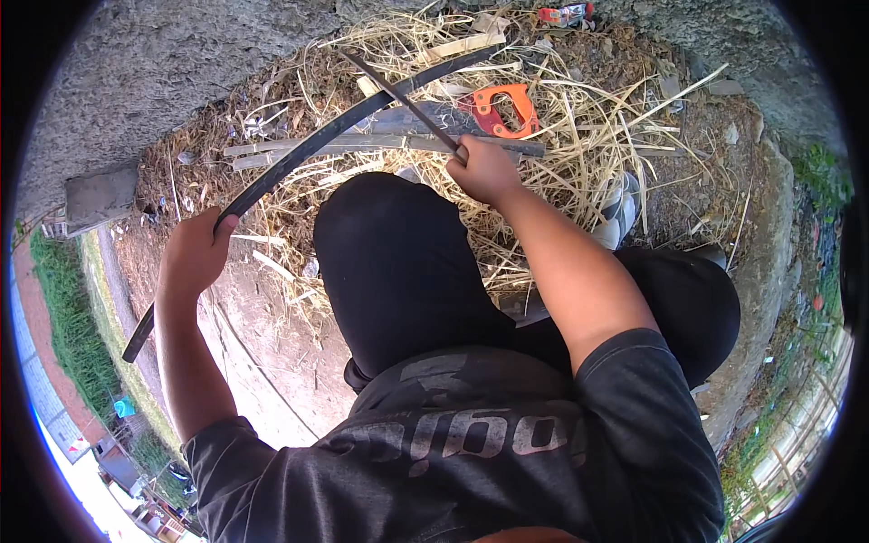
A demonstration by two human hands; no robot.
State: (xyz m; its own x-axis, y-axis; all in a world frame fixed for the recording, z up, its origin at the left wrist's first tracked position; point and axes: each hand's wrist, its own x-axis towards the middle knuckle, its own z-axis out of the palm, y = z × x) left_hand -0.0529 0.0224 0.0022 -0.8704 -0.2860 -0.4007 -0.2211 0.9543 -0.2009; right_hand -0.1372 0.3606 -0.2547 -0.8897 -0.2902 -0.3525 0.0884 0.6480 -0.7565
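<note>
My left hand [195,252] is closed around a long, dark, curved strip [308,147] that looks like split bamboo. The strip arcs from the lower left, past my left forearm, up to the far middle of the ground. My right hand [486,172] grips the near end of a long, narrow, dark knife [403,100]. Its blade slants up and to the left and crosses the strip near the far part; whether the two touch I cannot tell. Just beyond my right hand lies a handsaw [507,110] with an orange handle, its grey blade partly hidden under straw-coloured shavings.
Pale shavings [570,172] cover the ground around my knees. Split lengths of bamboo [335,145] lie beneath the strip. A rough stone wall [181,81] rises at the far left, with a grey block [100,197] beside it. A red wrapper [567,14] lies at the far edge.
</note>
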